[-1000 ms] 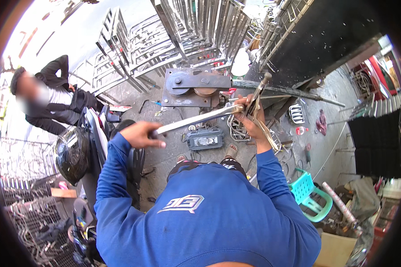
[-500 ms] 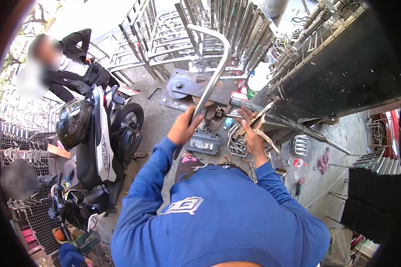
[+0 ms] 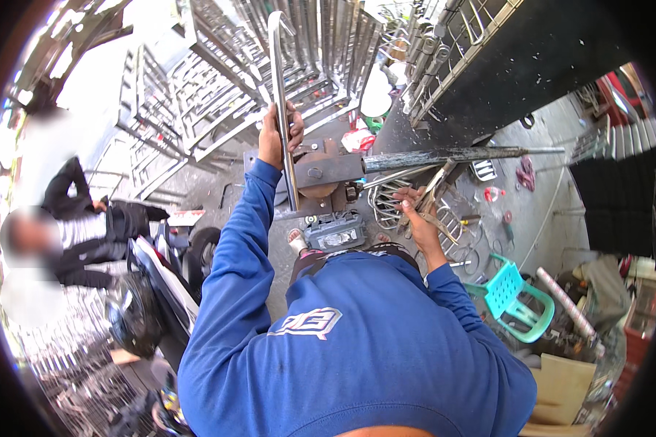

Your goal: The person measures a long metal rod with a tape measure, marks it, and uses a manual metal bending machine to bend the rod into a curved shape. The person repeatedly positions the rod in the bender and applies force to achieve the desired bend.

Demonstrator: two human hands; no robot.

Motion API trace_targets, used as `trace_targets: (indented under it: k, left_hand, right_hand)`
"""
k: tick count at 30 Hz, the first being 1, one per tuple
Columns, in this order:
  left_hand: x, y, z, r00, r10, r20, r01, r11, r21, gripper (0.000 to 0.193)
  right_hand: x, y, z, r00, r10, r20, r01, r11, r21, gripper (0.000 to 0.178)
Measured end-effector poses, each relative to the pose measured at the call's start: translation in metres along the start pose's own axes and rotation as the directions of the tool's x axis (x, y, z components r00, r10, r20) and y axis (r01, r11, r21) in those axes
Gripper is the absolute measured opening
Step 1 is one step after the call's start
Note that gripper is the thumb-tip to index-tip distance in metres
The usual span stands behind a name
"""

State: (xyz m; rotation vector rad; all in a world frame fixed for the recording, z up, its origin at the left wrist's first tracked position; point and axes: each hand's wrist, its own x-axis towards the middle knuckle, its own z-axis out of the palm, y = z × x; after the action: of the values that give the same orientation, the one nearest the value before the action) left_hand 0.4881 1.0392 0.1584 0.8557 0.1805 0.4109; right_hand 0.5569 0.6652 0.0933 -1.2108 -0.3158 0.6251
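My left hand (image 3: 278,137) grips a long shiny metal tube (image 3: 280,87) with a curved top end, held nearly upright over a rusty bending machine (image 3: 321,173). My right hand (image 3: 418,211) holds a bundle of bent metal rods (image 3: 436,191) lower to the right, close to the machine's long dark lever bar (image 3: 452,155). A small grey box-shaped device (image 3: 335,233) lies on the concrete floor between my arms. My blue sleeves and shirt fill the lower middle of the view.
Stacks of steel gate frames (image 3: 219,80) lean at the back. A person (image 3: 80,226) sits at the left beside a parked motorbike (image 3: 160,291). A teal plastic chair (image 3: 514,295) stands at the right, with curled metal pieces (image 3: 386,200) and scraps on the floor.
The tube has swung from nearly level across my front to upright, my left hand rising with it. My right hand stays low on the bent rods. The view has turned leftward.
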Motion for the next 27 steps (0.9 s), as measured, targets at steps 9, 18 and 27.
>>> trace_targets:
  k: [9,18,27]
  left_hand:
    - [0.061,0.056,0.033,0.851,0.042,0.524,0.047,0.987,-0.157,0.054]
    - [0.14,0.027,0.031,0.986,0.112,-0.123,0.004,0.725,0.689,0.039]
    - [0.247,0.081,-0.09,0.973,0.091,-0.212,0.024,0.874,0.485,0.023]
  right_hand:
    - [-0.014,0.023,0.104,0.976,-0.096,-0.196,0.104,0.994,0.035,0.028]
    - [-0.011,0.016,0.048,0.98,0.037,-0.197,-0.042,0.999,-0.022,0.022]
    - [-0.004,0.0,-0.021,0.947,-0.022,-0.321,-0.033,0.986,-0.166,0.029]
